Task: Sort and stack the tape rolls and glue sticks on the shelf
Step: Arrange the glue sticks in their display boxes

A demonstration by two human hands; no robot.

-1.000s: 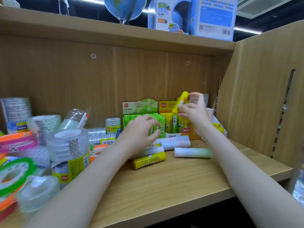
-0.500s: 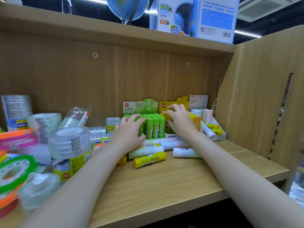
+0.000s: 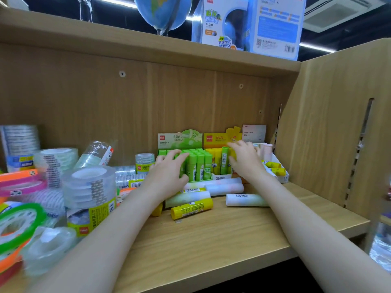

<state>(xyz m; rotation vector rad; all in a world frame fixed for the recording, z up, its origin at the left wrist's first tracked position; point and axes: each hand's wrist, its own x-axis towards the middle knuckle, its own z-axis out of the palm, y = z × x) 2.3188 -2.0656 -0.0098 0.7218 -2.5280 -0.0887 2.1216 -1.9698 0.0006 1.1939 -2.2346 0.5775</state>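
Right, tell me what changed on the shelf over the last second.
The right hand held a yellow glue stick raised above the yellow display box a second ago; it has since come down onto the sticks there and no longer holds it. The left hand moved from the loose sticks back to the green glue sticks. The loose yellow glue stick and tape rolls stayed put.

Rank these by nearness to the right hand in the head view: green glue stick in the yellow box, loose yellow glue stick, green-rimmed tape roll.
From the right hand:
1. Green glue stick, just left, touching or nearly.
2. Loose yellow glue stick, lying lower left.
3. Green-rimmed tape roll, far left.
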